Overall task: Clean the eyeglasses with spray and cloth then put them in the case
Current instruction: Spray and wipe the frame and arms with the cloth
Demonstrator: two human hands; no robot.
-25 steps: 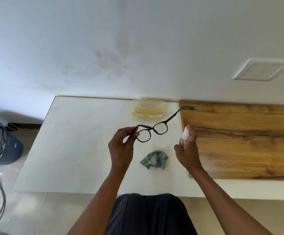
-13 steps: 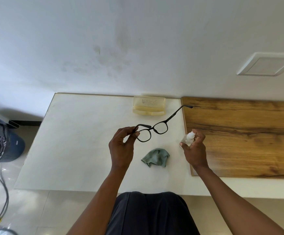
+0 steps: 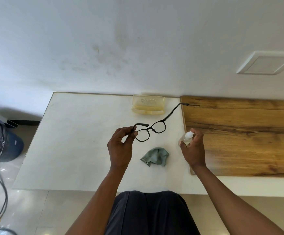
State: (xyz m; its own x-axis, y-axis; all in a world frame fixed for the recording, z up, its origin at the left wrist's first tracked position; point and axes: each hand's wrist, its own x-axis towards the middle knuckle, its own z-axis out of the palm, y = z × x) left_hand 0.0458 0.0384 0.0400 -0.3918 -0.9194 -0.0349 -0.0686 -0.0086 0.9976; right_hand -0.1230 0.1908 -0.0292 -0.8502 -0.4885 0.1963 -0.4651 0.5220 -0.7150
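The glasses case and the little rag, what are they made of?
The pale yellow see-through glasses case looks like hard plastic: glossy, light passes through, though glass can't be ruled out. The crumpled grey-green rag looks like soft matte fabric, judging by its folds.

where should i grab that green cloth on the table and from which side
Pinch the green cloth at its raised, bunched middle, coming straight down from above. It lies crumpled in a heap on the white table, so the folds stand up for a grip, while its edges lie flat against the surface.

left hand (image 3: 121, 148): fingers pinching, raised | right hand (image 3: 192, 148): fingers curled, gripping
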